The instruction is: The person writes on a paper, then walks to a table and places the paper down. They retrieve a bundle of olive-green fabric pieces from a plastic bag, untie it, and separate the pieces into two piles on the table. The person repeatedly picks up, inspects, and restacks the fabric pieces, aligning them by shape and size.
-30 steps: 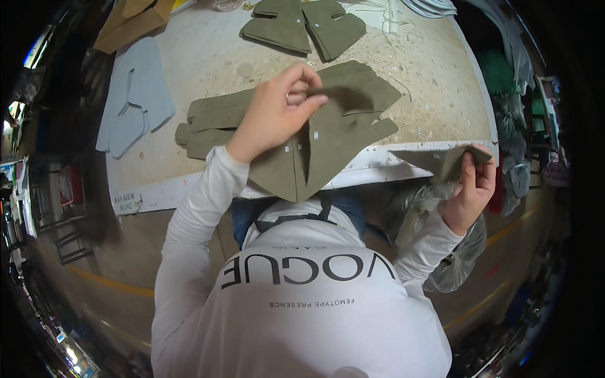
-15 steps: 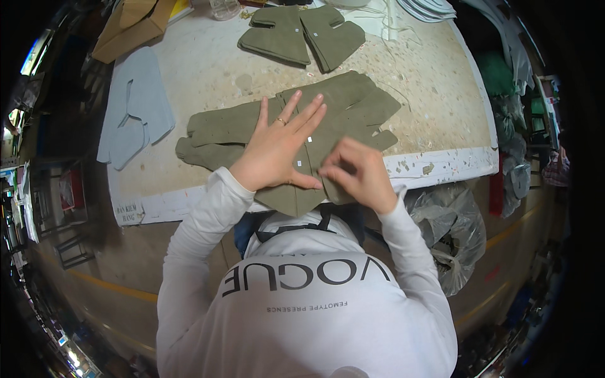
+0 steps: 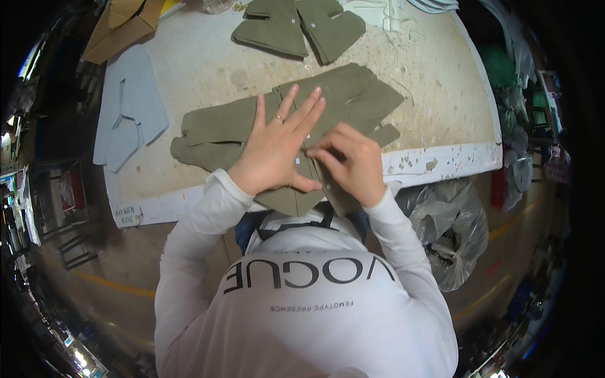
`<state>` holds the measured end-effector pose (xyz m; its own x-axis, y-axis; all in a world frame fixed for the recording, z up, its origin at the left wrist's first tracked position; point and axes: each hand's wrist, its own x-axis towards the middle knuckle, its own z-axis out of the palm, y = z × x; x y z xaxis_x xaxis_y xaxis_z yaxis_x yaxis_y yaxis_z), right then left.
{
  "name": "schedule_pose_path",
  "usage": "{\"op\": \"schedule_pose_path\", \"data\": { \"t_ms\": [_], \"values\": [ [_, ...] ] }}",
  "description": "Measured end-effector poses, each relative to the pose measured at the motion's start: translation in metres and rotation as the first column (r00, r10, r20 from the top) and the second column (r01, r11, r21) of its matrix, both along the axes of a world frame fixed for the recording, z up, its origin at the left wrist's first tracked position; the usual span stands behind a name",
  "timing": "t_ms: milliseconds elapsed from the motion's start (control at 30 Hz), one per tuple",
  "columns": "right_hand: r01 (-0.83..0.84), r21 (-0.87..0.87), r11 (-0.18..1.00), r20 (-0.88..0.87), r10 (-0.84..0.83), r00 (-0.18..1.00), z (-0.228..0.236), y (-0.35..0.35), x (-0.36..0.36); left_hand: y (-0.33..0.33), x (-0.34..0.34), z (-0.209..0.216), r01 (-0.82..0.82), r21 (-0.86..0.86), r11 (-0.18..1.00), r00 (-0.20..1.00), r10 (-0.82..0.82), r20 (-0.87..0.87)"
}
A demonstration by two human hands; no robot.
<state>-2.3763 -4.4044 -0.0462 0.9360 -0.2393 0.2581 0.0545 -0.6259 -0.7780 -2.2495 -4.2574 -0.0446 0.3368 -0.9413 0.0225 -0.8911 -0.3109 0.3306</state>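
Several olive-green cut fabric pieces lie partly overlapped across the table in front of me; the left piece (image 3: 211, 129) meets the right piece (image 3: 340, 88) along a seam-like line. My left hand (image 3: 271, 151) rests flat on them, fingers spread and thumb stretched toward the near side. A small white sticker (image 3: 298, 161) shows beside its thumb. Just to the right, my right hand (image 3: 354, 162) is closed in a pinch, its thumb and index fingertips at a fabric edge beside the left hand. What sits between those fingertips is too small to make out.
Two olive fabric stacks (image 3: 271, 34) lie at the back. Grey-blue cut pieces (image 3: 138, 82) lie at the left, below an open cardboard box (image 3: 129, 28). The white table edge (image 3: 447, 157) runs in front of me; a clear plastic bag (image 3: 463, 217) hangs below it at right.
My right hand has moved up and slightly left along the fabric edge, still pinched. The left hand stays flat in nearly the same place. The whole view has shifted slightly.
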Motion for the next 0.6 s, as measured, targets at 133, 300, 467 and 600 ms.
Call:
{"op": "schedule_pose_path", "data": {
  "t_ms": [133,300,467,600],
  "values": [
    [-0.072,0.111,0.991,0.012,0.071,0.997,0.004,0.002,-0.006,0.000,-0.001,0.000,0.004,0.028,1.000,1.000,-0.004,0.002],
    [-0.018,-0.043,0.999,0.004,0.018,1.000,-0.001,-0.021,-0.005,0.000,-0.002,-0.001,-0.005,0.001,1.000,1.000,0.005,0.005],
    [-0.040,0.119,0.992,0.036,0.036,0.999,-0.016,-0.014,-0.022,0.000,-0.002,0.001,0.002,0.005,1.000,1.000,-0.002,0.005],
    [-0.134,0.149,0.980,-0.130,0.154,0.979,-0.008,-0.015,-0.061,0.003,-0.007,0.012,0.040,-0.068,0.997,0.999,-0.039,0.017]
  ]
}}
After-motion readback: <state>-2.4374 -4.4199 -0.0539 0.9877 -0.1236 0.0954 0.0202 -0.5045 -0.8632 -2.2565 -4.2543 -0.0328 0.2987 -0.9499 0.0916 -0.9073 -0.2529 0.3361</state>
